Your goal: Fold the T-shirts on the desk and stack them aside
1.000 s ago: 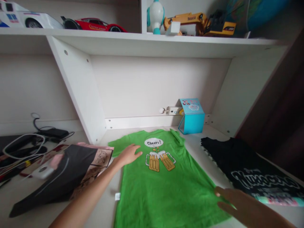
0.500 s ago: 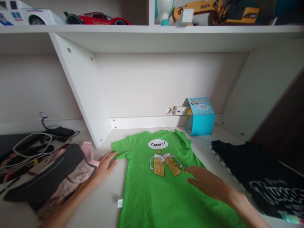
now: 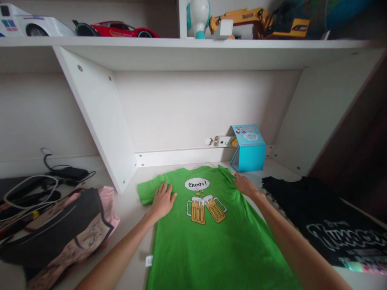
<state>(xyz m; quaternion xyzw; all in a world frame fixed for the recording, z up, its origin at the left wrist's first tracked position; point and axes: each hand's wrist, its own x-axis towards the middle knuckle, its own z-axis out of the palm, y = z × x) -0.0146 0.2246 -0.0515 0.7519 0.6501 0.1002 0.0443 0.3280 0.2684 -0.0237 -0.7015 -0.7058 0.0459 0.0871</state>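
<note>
A green T-shirt (image 3: 193,245) lies spread on the white desk, its collar toward the back. Its print shows two beer mugs under a "Cheers!" bubble. My left hand (image 3: 163,200) rests flat on the shirt beside the left sleeve (image 3: 147,191), fingers stretched out. At the other shoulder, the right sleeve (image 3: 226,175) is folded inward over the shirt. My right hand (image 3: 246,186) is at the outer edge of that sleeve, its fingers closed on the cloth; the fingertips are partly hidden. A small white tag (image 3: 149,261) sticks out from the shirt's left side.
Dark and pink clothing (image 3: 75,225) lies at the left, beside cables (image 3: 33,193) and a black adapter (image 3: 71,173). A black printed shirt (image 3: 326,217) lies at the right. A blue desk calendar (image 3: 250,155) stands by a power strip (image 3: 224,141). Toy vehicles sit on the shelf (image 3: 193,45) above.
My left hand has moved right, from the desk beside the left sleeve onto the shirt. My right hand has gone up from beside the mugs to the folded right sleeve. The view has shifted slightly.
</note>
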